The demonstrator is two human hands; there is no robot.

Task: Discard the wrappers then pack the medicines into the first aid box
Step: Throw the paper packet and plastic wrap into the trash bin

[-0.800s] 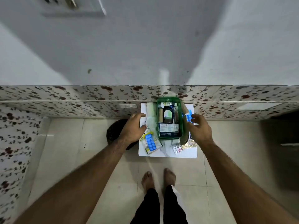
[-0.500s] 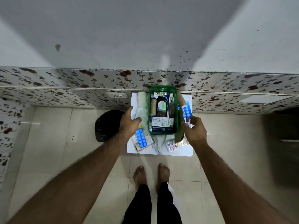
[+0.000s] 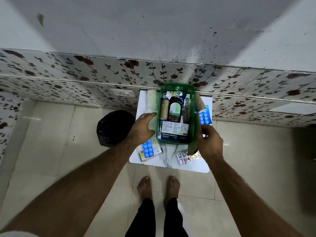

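Observation:
The green first aid box [image 3: 177, 85] stands open on a small white table [image 3: 169, 161], holding a brown bottle [image 3: 174, 108], a bandage roll and medicine cartons. My left hand [image 3: 142, 129] rests against the box's left wall, fingers apart and holding nothing. My right hand [image 3: 211, 142] is curled on the dark green lid [image 3: 192, 147], which hangs at the box's right side. Something small and silvery shows at its fingertips. Blue blister strips lie outside the box at the left front [image 3: 147, 150] and the right [image 3: 204, 116]. Small blister packs [image 3: 183, 156] lie at the front right.
A black bin bag [image 3: 114, 128] stands on the tiled floor just left of the table. A white gauze roll [image 3: 151, 101] and a brown roll [image 3: 199, 101] lie beside the box. The flower-patterned wall is right behind the table. My bare feet [image 3: 145, 187] stand in front of it.
My right hand has left the blue strip at the box's right and drawn back toward me along the lid. My left hand stays at the box's left side. The view has tilted down.

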